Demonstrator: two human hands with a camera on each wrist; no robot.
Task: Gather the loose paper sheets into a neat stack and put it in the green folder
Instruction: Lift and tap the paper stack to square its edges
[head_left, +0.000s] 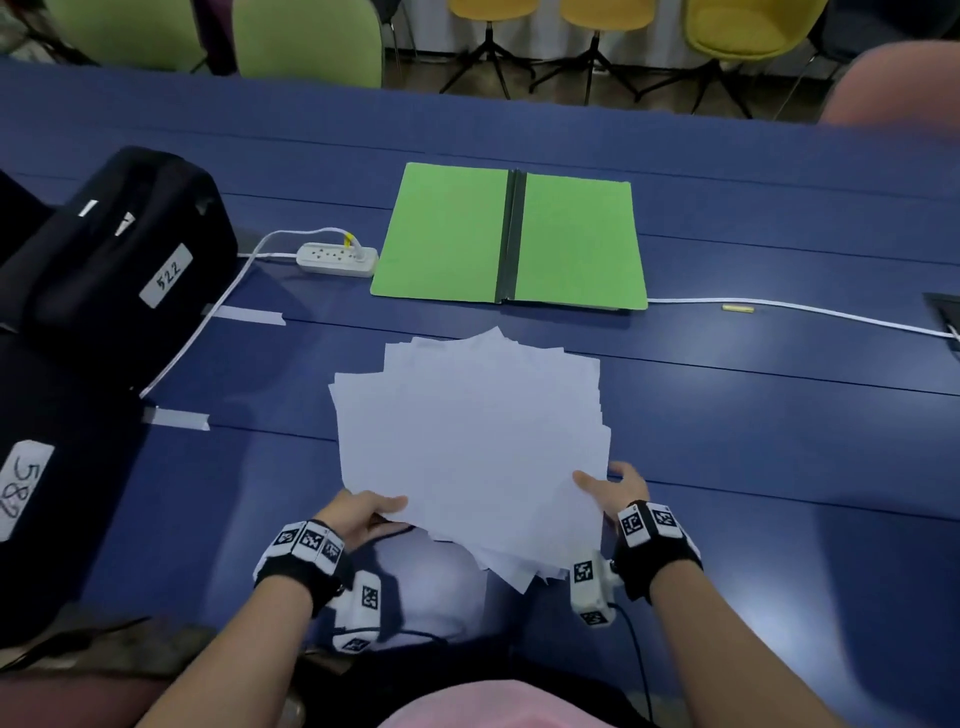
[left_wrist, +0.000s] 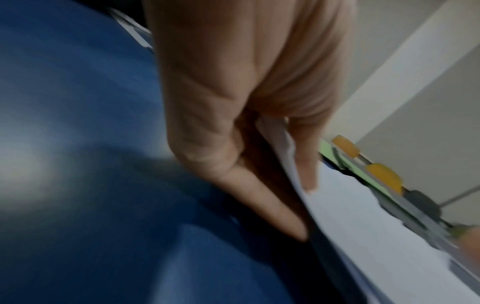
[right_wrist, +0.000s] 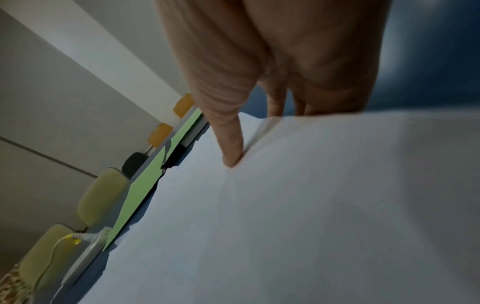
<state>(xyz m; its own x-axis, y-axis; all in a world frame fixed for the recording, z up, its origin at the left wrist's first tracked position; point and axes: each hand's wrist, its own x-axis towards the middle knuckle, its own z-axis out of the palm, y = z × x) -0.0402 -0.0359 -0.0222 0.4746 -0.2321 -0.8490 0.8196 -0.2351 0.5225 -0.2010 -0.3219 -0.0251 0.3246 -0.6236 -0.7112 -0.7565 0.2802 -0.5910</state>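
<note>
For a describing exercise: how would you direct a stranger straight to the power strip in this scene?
Start at the blue table and find the open green folder at its far middle. Just left of the folder lies the power strip: a white bar with sockets, a yellow-tagged plug and a white cable.

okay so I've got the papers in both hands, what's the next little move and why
Probably square them up first: tap the paper sheets on edge against the table. They are fanned, with corners sticking out at several angles, while your left hand and right hand pinch the near edge. The green folder already lies open beyond.
</note>
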